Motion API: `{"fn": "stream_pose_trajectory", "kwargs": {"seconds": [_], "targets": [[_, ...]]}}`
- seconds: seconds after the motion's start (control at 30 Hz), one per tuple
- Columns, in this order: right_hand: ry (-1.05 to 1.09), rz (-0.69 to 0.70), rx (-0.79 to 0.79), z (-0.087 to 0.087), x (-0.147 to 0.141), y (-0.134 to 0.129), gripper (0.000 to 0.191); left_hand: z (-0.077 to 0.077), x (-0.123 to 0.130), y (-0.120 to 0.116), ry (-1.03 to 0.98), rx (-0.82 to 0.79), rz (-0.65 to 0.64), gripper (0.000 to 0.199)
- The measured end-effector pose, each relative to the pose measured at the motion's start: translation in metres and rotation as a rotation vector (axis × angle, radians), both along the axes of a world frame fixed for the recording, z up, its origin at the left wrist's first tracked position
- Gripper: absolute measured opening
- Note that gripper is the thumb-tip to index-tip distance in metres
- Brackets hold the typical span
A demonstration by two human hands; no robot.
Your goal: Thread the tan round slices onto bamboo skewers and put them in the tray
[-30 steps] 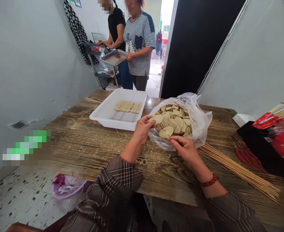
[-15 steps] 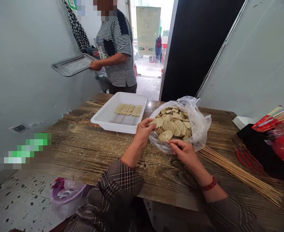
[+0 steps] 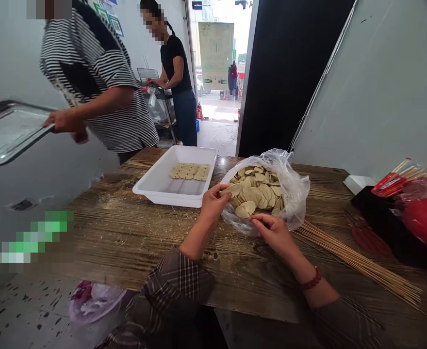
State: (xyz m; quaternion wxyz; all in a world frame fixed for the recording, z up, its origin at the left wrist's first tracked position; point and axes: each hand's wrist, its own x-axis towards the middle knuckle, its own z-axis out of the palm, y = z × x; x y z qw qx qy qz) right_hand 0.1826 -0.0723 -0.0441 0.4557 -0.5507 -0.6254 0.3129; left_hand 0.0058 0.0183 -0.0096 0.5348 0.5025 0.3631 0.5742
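Observation:
My left hand (image 3: 213, 206) pinches a flat beige slice (image 3: 231, 190) over the left side of a clear plastic bag (image 3: 295, 194) full of such slices. Just right of it, my right hand (image 3: 271, 230) has its fingertips closed on a thin skewer, mostly hidden, with one round slice (image 3: 245, 209) at its tip. Behind my left hand is a white tub (image 3: 151, 186) with rows of slices on skewers (image 3: 189, 171) inside. A bundle of bare skewers (image 3: 362, 264) lies on the table to the right of the bag.
The wooden table (image 3: 126, 242) carries red scissors (image 3: 369, 240) and a black box (image 3: 373, 213) at the right. A person in stripes (image 3: 107, 97) holds a metal tray (image 3: 13, 131) at the left. Another person in black (image 3: 179, 72) stands behind. A purple basket (image 3: 93, 305) is below.
The person in stripes has moved left and nearer with the metal tray, and the person in black has come into view. The view has shifted slightly; my hands keep nearly the same pose.

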Motion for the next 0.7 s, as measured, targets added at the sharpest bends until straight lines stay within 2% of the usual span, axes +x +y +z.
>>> {"fn": "stream_pose_trajectory", "kwargs": {"seconds": [0.23,0.4,0.53,0.7], "targets": [[-0.037,-0.016,0.035,0.0,-0.001,0.002,0.032,-0.008,-0.004,0.005,0.236,0.149,0.042,0.019],[-0.046,-0.027,0.03,-0.001,-0.001,0.001,0.032,-0.012,-0.003,0.005,0.318,0.182,0.022,0.019],[-0.03,-0.053,0.043,0.0,-0.002,0.001,0.032,-0.014,0.002,0.003,0.246,0.117,-0.02,0.022],[-0.038,-0.054,0.085,0.002,-0.002,0.0,0.03,-0.009,0.008,-0.001,-0.014,-0.076,-0.055,0.028]]}}
